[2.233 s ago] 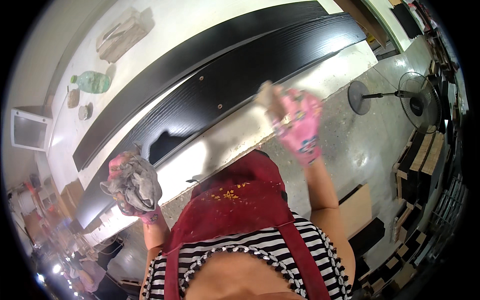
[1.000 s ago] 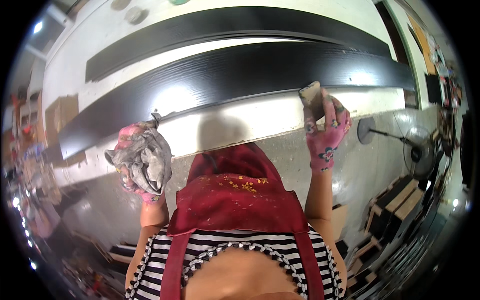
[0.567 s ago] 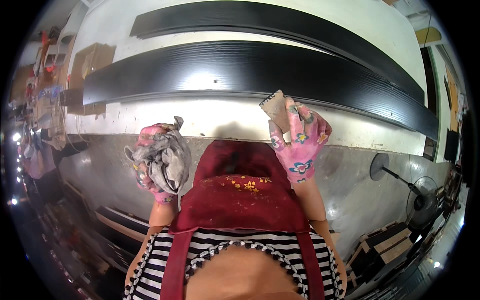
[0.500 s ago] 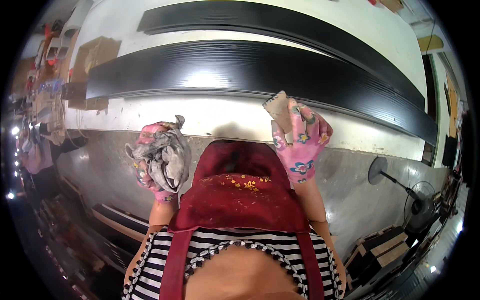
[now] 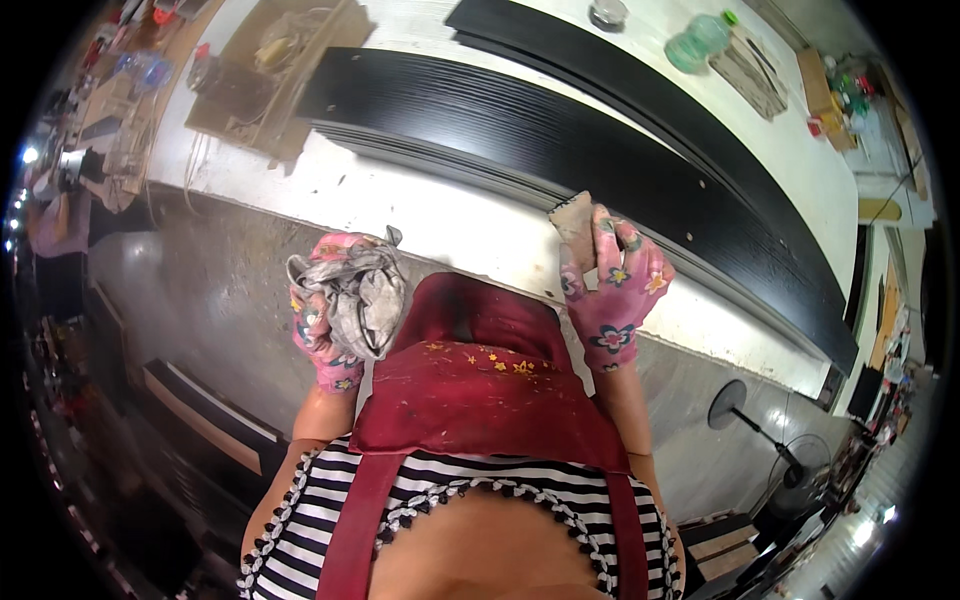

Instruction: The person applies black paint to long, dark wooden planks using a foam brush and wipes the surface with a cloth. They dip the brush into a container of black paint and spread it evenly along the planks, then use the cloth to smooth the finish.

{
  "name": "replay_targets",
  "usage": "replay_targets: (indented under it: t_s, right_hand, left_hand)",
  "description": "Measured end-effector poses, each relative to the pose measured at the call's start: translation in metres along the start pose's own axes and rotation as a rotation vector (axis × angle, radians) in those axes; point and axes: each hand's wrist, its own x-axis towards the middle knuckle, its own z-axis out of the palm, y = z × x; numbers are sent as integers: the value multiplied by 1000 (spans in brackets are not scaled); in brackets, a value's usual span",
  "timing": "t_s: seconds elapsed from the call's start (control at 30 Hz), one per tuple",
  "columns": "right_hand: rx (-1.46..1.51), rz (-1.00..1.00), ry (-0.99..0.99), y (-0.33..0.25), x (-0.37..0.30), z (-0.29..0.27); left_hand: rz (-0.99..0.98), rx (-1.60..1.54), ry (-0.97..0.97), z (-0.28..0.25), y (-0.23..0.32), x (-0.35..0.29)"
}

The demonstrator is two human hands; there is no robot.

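Observation:
A crumpled grey rag (image 5: 362, 300) is bunched in my left hand (image 5: 318, 335), which wears a pink flowered glove and hangs just off the table's near edge. Between the thumb and fingers of my right hand (image 5: 618, 290), gloved alike, is a small beige pad (image 5: 574, 224) with a dark stitched edge. That pad is up against, or very near, the near edge of a long black grooved board (image 5: 520, 135); I cannot tell whether they touch. Behind it lies a second black board (image 5: 640, 85), roughly parallel. Both boards rest on a white table (image 5: 400, 200).
At the table's left stands a cardboard box (image 5: 240, 120) with things inside. Toward the far right are a green plastic bottle (image 5: 700, 42), a clear jar (image 5: 608, 14) and a greyish block (image 5: 750, 75). A fan (image 5: 800, 465) stands on the floor to the right.
The view has turned, so the boards now slope down to the right and the bottle and jar have come into sight. Both hands keep their hold on the rag and the pad.

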Motion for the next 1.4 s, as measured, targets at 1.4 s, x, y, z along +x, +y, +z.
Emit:
replay_targets:
  t_s: [1.4]
  right_hand:
    - [393,423,107,37,27,-84]
  left_hand:
    - [471,698,-463,133,16,134]
